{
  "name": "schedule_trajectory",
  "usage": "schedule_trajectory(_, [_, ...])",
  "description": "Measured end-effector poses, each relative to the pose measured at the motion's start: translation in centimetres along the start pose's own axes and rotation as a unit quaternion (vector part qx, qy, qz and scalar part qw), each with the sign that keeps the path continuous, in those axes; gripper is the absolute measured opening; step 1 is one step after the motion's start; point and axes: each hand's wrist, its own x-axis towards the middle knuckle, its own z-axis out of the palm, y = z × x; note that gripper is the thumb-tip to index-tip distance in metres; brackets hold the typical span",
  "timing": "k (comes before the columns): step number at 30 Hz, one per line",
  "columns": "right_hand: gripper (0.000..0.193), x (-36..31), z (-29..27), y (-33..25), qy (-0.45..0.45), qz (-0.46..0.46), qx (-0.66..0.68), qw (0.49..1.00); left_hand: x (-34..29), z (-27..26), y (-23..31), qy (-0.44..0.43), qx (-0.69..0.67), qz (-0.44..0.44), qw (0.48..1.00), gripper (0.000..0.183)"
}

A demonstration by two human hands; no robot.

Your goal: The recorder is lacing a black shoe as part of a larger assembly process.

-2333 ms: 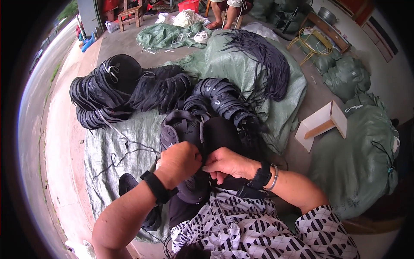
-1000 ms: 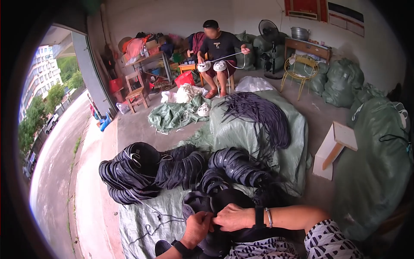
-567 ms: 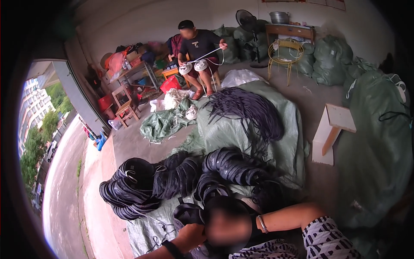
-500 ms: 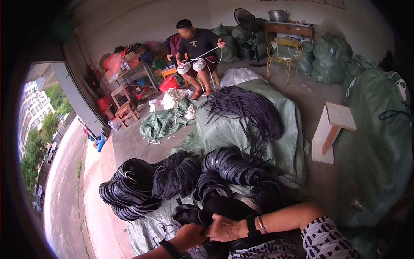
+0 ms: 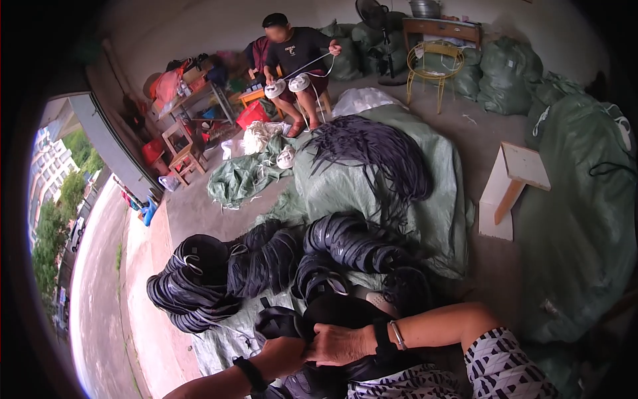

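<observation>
Close to my lap, my left hand (image 5: 286,354) and my right hand (image 5: 340,344) meet with fingers closed at a dark shoe upper (image 5: 279,323). Part of the upper shows beyond my knuckles; what the fingertips pinch is hidden. Just past my hands lie stacks of nested black shoe uppers (image 5: 355,243), and another curved stack (image 5: 193,286) sits to the left. A thick bunch of long dark laces (image 5: 379,153) is spread over a green woven sack (image 5: 438,199) farther off.
Across from me a seated person (image 5: 299,53) pulls a white lace from white shoe uppers. A white board stand (image 5: 498,193) and a large green sack (image 5: 578,233) are at the right. A wooden chair (image 5: 183,156) stands near the doorway at the left; a yellow chair (image 5: 435,63) is behind.
My view has shifted slightly, so the room sits higher and a little left. Both my hands stay together at the upper, and the left forearm reaches further into view.
</observation>
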Motion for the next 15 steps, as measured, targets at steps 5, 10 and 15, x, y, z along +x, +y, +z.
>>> schedule_trajectory(5, [0.021,-0.2,0.2,0.3,-0.074,0.038,0.032,0.996,-2.4,-2.4,-3.5,0.206,0.152,-0.008,0.967,0.020])
schedule_trajectory(10, [0.015,0.4,0.6,0.4,-0.061,0.011,0.025,0.998,-3.7,-0.8,-1.8,0.265,-0.209,-0.052,0.940,0.020])
schedule_trajectory(15, [0.009,0.4,0.6,-0.4,-0.066,-0.004,-0.075,0.995,-0.9,2.4,0.2,0.179,-0.100,-0.039,0.978,0.016])
